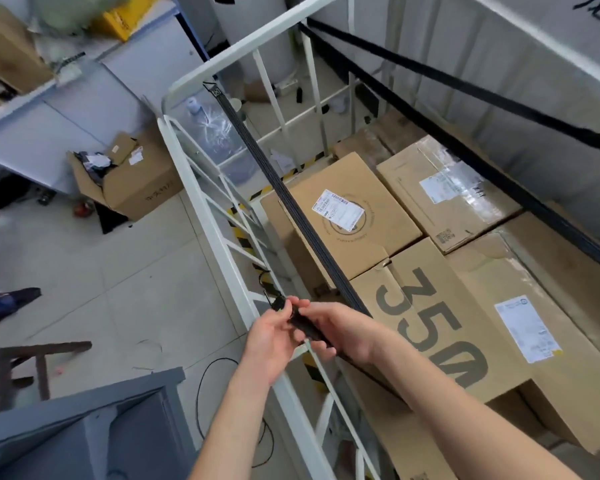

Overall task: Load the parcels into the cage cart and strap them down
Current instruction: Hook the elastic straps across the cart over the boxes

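Note:
The white cage cart point(201, 188) holds several brown cardboard parcels; the nearest one point(440, 327) is printed "350", and another with a white label point(347, 216) lies behind it. A black strap point(274, 174) runs taut from the cart's far top rail down to my hands at the near left rail. My left hand point(271, 337) pinches the strap's black end piece by the rail. My right hand point(343, 330) grips the strap just behind it. Two more black straps point(440, 77) cross the cart's right side.
An open cardboard box point(132, 181) with clutter stands on the tiled floor to the left, by a grey-blue bench. A grey metal cabinet point(94, 434) is at the bottom left, with a black cable on the floor beside it. A water bottle point(212, 133) stands behind the cart.

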### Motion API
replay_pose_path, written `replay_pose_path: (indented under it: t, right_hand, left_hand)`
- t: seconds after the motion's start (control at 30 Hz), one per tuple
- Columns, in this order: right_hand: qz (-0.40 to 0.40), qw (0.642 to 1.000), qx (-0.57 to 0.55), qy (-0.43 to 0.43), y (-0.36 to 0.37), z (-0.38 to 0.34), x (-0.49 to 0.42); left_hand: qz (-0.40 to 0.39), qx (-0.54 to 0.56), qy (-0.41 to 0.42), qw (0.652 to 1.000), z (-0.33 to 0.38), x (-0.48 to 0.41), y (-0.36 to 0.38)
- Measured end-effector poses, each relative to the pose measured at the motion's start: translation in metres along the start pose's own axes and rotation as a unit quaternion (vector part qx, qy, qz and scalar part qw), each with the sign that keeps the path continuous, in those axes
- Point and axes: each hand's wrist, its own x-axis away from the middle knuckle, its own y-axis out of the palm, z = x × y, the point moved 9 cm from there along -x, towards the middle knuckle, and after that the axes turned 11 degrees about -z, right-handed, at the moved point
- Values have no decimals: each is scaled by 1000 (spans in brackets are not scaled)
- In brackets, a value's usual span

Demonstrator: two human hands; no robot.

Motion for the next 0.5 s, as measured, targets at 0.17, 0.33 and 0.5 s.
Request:
replay_pose_path:
  t: [0.17,0.33,0.5]
  right_hand:
    - [-70,995,-53,46,-9,-14,-32]
    - [-37,989,-143,33,-22,-31,-61]
    - [80,985,156,-11,-35,-68,-87]
  left_hand:
    - [-58,-10,8,998,15,-34,-7]
    - [-2,19,37,999,32,-70,-23]
    - [145,64,32,987,46,-98,-48]
